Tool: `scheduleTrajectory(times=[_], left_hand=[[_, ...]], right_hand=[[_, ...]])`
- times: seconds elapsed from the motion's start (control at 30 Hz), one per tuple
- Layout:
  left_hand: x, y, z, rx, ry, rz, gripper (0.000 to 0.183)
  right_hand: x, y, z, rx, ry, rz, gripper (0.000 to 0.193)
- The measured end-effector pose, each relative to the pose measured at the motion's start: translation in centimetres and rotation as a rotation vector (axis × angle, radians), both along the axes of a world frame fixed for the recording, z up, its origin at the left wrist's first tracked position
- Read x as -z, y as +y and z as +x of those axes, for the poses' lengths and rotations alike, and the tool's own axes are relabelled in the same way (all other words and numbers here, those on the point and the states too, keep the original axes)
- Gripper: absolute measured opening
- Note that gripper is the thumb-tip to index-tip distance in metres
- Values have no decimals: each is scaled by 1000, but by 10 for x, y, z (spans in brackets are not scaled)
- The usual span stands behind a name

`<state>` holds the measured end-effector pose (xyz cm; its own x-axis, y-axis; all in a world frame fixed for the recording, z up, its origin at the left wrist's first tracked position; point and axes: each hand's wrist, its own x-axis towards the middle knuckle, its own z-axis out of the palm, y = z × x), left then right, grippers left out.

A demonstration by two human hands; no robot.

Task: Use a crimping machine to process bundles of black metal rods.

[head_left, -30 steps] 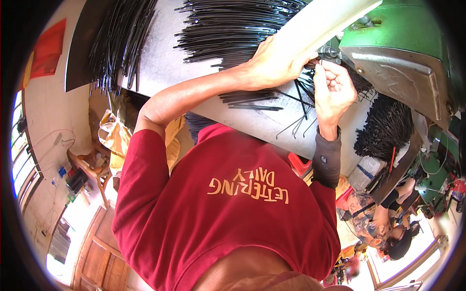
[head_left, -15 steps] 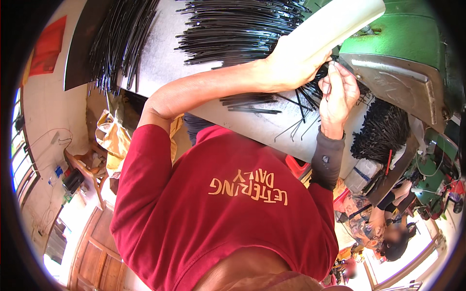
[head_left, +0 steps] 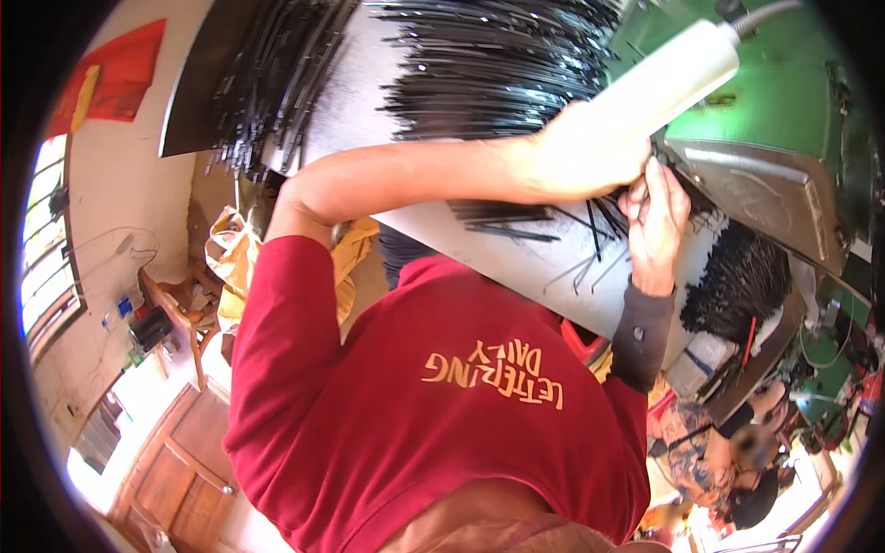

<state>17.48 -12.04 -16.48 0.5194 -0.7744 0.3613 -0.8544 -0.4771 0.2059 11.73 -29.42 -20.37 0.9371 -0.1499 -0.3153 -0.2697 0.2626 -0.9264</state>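
Observation:
My left hand point(head_left: 595, 166) reaches across the sheet-metal table point(head_left: 452, 241), its fingers curled at the edge of a green machine point(head_left: 761, 115). A white tube-shaped lamp point(head_left: 668, 83) hangs in front of it and hides part of the fingers. Close by, my right hand point(head_left: 659, 217) has thumb and fingers pinched together against the left fingertips. A small dark piece shows at the meeting point, too small to name. Thin black rods point(head_left: 604, 226) lie beneath and beside the hands. My right forearm wears a dark sleeve cover point(head_left: 638, 332).
A large stack of black rods point(head_left: 498, 69) lies beyond my left arm, another bundle point(head_left: 281, 83) at far left. Bundled rods point(head_left: 737, 276) stand at the right by the machine's metal guard point(head_left: 765, 184). A co-worker point(head_left: 696, 452) sits at lower right.
The whole view has shifted, so everything appears lower and a little to the right. My hands remain together by the machine; the lamp's cable now shows.

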Motion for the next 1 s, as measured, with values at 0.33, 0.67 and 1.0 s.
scheduleTrajectory(times=[0.33,0.67,1.0], left_hand=[[-94,12,-82,1077,1184,-1258,61],[-91,33,-75,868,943,-1192,47],[-108,100,-74,595,782,-914,33]], right_hand=[[-23,44,-35,-283,-109,-149,26],[-30,59,-54,-242,18,-140,34],[-7,59,-53,-341,-15,-17,32]])
